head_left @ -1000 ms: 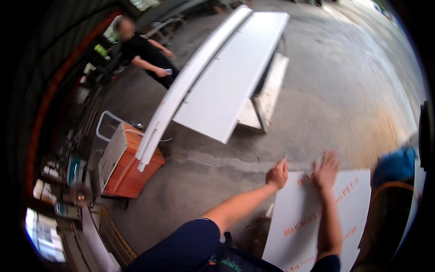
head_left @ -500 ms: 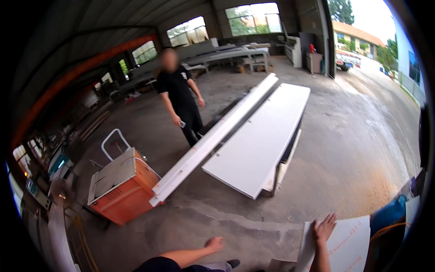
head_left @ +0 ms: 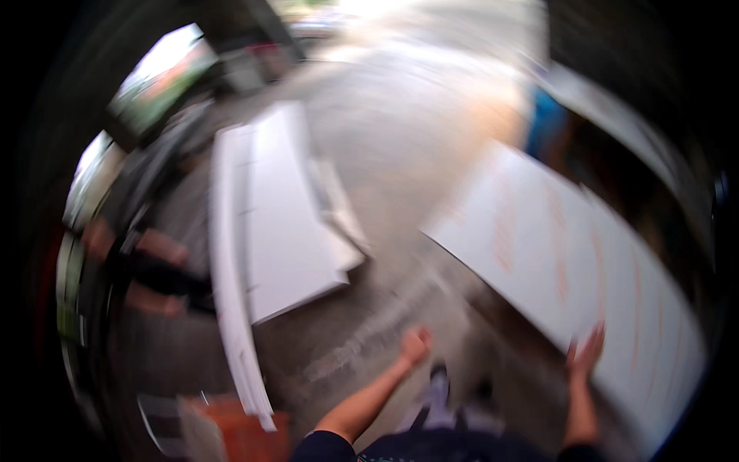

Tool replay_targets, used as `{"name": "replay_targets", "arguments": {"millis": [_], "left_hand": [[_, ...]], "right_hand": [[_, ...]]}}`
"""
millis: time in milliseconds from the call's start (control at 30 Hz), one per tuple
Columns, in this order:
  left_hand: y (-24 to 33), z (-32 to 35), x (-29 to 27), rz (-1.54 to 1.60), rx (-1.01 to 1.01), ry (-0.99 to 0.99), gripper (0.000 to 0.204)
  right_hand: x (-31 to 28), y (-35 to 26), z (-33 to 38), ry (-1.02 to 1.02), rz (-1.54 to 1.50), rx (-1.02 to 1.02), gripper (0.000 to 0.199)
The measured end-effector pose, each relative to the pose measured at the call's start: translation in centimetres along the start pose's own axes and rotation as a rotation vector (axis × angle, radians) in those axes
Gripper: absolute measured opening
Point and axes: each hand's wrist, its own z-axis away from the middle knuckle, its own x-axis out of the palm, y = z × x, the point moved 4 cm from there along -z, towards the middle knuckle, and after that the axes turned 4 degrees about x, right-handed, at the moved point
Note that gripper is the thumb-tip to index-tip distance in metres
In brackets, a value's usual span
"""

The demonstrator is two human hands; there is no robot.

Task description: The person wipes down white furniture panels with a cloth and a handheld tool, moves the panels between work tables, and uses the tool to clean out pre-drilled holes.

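A large white board (head_left: 531,239) with rows of faint orange print lies at the right. My right hand (head_left: 587,353) is at its near left edge, fingers stretched out and seemingly touching the surface; blur hides the exact contact. My left hand (head_left: 416,344) hangs over the floor in front of my body, its fingers curled in with nothing visible in them. Ahead to the left rests a white panel (head_left: 285,223) on a support. Long white strips (head_left: 231,285) run along that panel's left side.
An orange cart (head_left: 246,430) stands at the lower left, under the near end of the strips. A person in dark clothes (head_left: 165,273) is left of the strips, badly blurred. Something blue (head_left: 545,122) sits beyond the white board. Concrete floor (head_left: 385,323) lies between panel and board.
The view has swung right and tilted, so the panel, strips and cart appear farther left. Much more of the printed board shows. My right hand stays at the board; my left remains curled.
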Motion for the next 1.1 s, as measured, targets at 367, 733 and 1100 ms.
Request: {"name": "replay_targets", "arguments": {"millis": [367,733,1100], "left_hand": [[34.8,12.6,25.4,0.35,0.581,-0.487,0.023],[49.5,16.0,46.4,-0.612,1.023,-0.303,0.062],[48.5,14.6,46.4,-0.538,1.128,-0.289,0.049]], "right_hand": [[-9.4,16.0,4.0,-0.186,-0.006,0.661,0.083],[-31.8,64.5,21.9,0.029,0.506,1.042,0.078],[-28.7,56.2,15.0,-0.25,0.013,0.663,0.086]]}}
